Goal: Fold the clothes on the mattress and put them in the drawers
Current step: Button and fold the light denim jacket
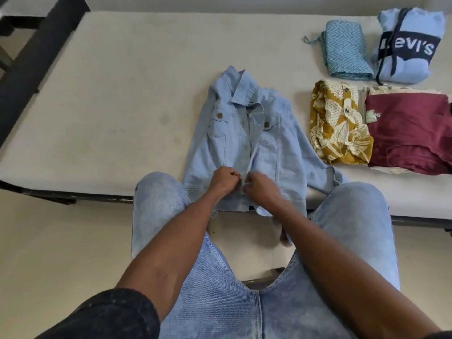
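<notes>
Light-blue denim jacket (249, 140) lies front side up on the mattress (122, 81), at the middle of the near edge, collar toward the far edge, hem hanging slightly over the near edge. Front placket partly open near the collar.

Left hand (223, 179): fingers curled, pinching the jacket's front edge low on the placket. Right hand (259, 189): fingers curled, gripping the opposite front edge just beside the left. Both hands meet at the placket, close above the hem. Whether a button is between the fingers cannot be told.

Toward the right end of the mattress, four folded stacks, well apart from the jacket. Near row: mustard floral-print garment (337, 128), touching a maroon garment (411, 128) on its right. Far row: blue zigzag-pattern cloth (347, 52), beside a light-blue Levi's hoodie (411, 42).

Person's knees in light jeans (220, 302) press against the near edge of the mattress.
</notes>
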